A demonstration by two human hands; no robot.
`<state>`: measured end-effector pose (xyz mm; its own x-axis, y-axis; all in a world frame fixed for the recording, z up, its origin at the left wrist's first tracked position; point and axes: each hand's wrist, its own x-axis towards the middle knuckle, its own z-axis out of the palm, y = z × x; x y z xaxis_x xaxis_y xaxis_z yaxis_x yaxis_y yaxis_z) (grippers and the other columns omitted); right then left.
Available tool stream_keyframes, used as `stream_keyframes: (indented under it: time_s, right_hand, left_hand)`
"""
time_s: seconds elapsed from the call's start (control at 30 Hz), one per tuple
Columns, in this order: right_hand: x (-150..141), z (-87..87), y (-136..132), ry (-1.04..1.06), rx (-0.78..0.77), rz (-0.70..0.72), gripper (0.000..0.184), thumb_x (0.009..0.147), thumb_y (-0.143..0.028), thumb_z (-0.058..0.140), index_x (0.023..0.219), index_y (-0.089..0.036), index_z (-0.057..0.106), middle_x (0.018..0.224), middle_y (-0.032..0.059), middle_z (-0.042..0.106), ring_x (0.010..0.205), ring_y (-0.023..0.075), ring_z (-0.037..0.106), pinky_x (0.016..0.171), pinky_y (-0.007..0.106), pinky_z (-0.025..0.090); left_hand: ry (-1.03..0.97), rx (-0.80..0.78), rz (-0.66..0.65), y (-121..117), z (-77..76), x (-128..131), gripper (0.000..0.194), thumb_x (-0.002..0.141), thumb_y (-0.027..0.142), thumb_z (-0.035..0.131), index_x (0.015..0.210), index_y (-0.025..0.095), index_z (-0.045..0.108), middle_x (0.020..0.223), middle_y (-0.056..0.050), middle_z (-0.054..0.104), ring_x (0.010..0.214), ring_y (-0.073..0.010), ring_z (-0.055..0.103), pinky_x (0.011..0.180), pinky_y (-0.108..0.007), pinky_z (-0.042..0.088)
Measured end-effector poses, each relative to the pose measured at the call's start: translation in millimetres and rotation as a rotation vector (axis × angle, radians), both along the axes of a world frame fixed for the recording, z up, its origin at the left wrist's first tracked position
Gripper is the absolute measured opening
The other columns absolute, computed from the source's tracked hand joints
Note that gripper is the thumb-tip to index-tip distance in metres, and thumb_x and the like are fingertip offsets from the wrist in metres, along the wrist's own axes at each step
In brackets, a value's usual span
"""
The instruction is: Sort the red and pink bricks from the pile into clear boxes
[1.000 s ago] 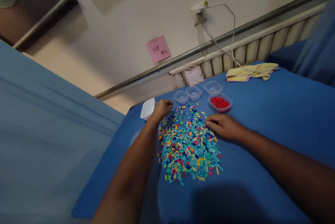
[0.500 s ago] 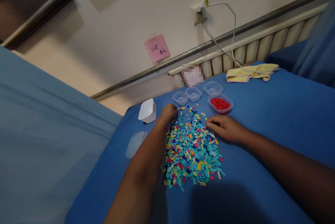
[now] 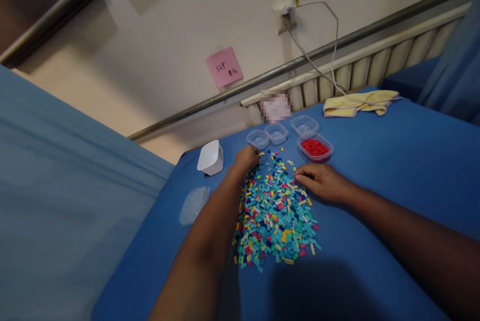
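A heap of small coloured blocks [image 3: 275,213], mostly turquoise with yellow, red and dark blue, lies on the blue table cover [image 3: 375,161]. My left hand [image 3: 246,157] is at the heap's far left edge, fingers curled into a pinch just in front of a small clear tub [image 3: 258,138]; what it pinches is too small to see. My right hand [image 3: 320,181] rests at the heap's right edge, palm down, fingers bent and pressed together on the blocks. A clear tub of red blocks [image 3: 315,147] stands just beyond my right hand.
Two more clear tubs [image 3: 276,133] [image 3: 305,124] stand in a row at the back. A white box [image 3: 211,157] and a clear lid [image 3: 194,205] lie left of the heap. A yellow cloth [image 3: 360,102] and a cable [image 3: 330,41] sit near the radiator.
My left hand has moved right, away from the white box, to the heap's far edge near the small clear tub. The right hand has stayed where it was.
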<state>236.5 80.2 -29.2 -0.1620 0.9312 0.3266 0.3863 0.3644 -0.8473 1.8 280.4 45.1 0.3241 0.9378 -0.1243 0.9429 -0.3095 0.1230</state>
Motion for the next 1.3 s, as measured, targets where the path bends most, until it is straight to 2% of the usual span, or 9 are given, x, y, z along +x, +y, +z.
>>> stream_keyframes:
  time_s: [0.13, 0.33, 0.47, 0.63, 0.73, 0.9, 1.03, 1.13, 1.3]
  right_hand:
    - [0.2, -1.1, 1.2, -0.008, -0.006, 0.011, 0.027, 0.105, -0.039, 0.058, 0.099, -0.024, 0.080, 0.096, 0.0046, 0.082, 0.085, 0.0226, 0.072, 0.077, 0.036, 0.052]
    - [-0.4, 5.2, -2.1, -0.015, -0.002, -0.013, 0.026, 0.103, -0.038, 0.059, 0.095, -0.023, 0.078, 0.091, 0.0033, 0.080, 0.080, 0.0206, 0.069, 0.074, 0.033, 0.049]
    - [0.3, 3.3, -1.7, -0.024, 0.009, -0.002, 0.026, 0.104, -0.038, 0.058, 0.096, -0.023, 0.078, 0.089, 0.0026, 0.079, 0.080, 0.0202, 0.069, 0.074, 0.033, 0.048]
    - [0.7, 1.7, -1.5, -0.043, 0.015, -0.004, 0.026, 0.105, -0.038, 0.058, 0.097, -0.022, 0.077, 0.090, 0.0018, 0.078, 0.080, 0.0196, 0.069, 0.074, 0.032, 0.048]
    - [0.3, 3.6, -2.3, -0.044, 0.014, -0.010, 0.026, 0.105, -0.037, 0.057, 0.096, -0.022, 0.076, 0.087, 0.0014, 0.078, 0.077, 0.0188, 0.068, 0.072, 0.031, 0.047]
    - [-0.1, 5.2, -2.0, -0.009, 0.014, -0.007, 0.025, 0.104, -0.037, 0.058, 0.096, -0.023, 0.077, 0.089, 0.0022, 0.079, 0.079, 0.0198, 0.069, 0.073, 0.032, 0.047]
    - [0.2, 5.0, -0.5, -0.013, 0.012, -0.005, 0.025, 0.105, -0.037, 0.058, 0.095, -0.023, 0.076, 0.087, 0.0019, 0.078, 0.078, 0.0195, 0.068, 0.073, 0.033, 0.047]
    - [0.4, 5.6, 0.6, -0.034, 0.014, -0.002, 0.026, 0.105, -0.037, 0.057, 0.094, -0.023, 0.076, 0.086, 0.0018, 0.077, 0.077, 0.0192, 0.067, 0.070, 0.032, 0.045]
    - [0.2, 8.1, 1.0, -0.048, 0.014, -0.009, 0.025, 0.105, -0.036, 0.058, 0.094, -0.022, 0.076, 0.084, 0.0008, 0.076, 0.075, 0.0181, 0.067, 0.069, 0.031, 0.044]
  left_hand:
    - [-0.103, -0.032, 0.027, 0.4, -3.4, -7.9, 0.014, 0.090, 0.022, 0.071, 0.094, 0.016, 0.083, 0.092, -0.008, 0.080, 0.085, -0.0214, 0.070, 0.079, -0.029, 0.050]
    - [-0.393, -0.150, 0.091, -12.0, -6.1, -31.4, 0.025, 0.097, 0.033, 0.065, 0.099, 0.014, 0.081, 0.084, -0.006, 0.077, 0.070, -0.0145, 0.065, 0.065, -0.024, 0.049]
    - [-0.496, -0.171, 0.116, -20.2, -3.9, -38.9, 0.031, 0.096, 0.039, 0.066, 0.102, 0.012, 0.080, 0.080, -0.007, 0.075, 0.066, -0.0136, 0.062, 0.062, -0.023, 0.050]
    - [-0.452, -0.177, 0.062, -17.8, -0.2, -32.0, 0.031, 0.093, 0.028, 0.068, 0.116, 0.014, 0.083, 0.095, -0.007, 0.081, 0.081, -0.0167, 0.071, 0.076, -0.025, 0.057]
    - [-0.337, -0.150, 0.018, -10.5, -0.6, -20.9, 0.032, 0.088, 0.015, 0.066, 0.112, 0.016, 0.085, 0.101, -0.007, 0.083, 0.092, -0.0209, 0.074, 0.090, -0.030, 0.058]
    - [-0.199, -0.036, -0.006, 0.3, -5.2, -2.4, 0.025, 0.085, 0.010, 0.069, 0.101, 0.019, 0.086, 0.117, -0.013, 0.081, 0.123, -0.0311, 0.070, 0.112, -0.038, 0.049]
    - [-0.194, -0.030, 0.019, -1.9, -4.3, 2.6, 0.015, 0.084, 0.008, 0.068, 0.086, 0.015, 0.081, 0.112, -0.018, 0.080, 0.120, -0.0346, 0.070, 0.112, -0.043, 0.048]
    - [-0.284, -0.085, 0.035, -11.8, 1.0, 3.0, 0.012, 0.089, 0.012, 0.067, 0.087, 0.013, 0.079, 0.099, -0.015, 0.080, 0.104, -0.0291, 0.072, 0.100, -0.039, 0.054]
    - [-0.554, -0.311, 0.002, -38.4, 11.0, 16.7, 0.021, 0.104, 0.024, 0.060, 0.115, 0.012, 0.075, 0.095, -0.008, 0.078, 0.076, -0.0140, 0.070, 0.080, -0.027, 0.060]
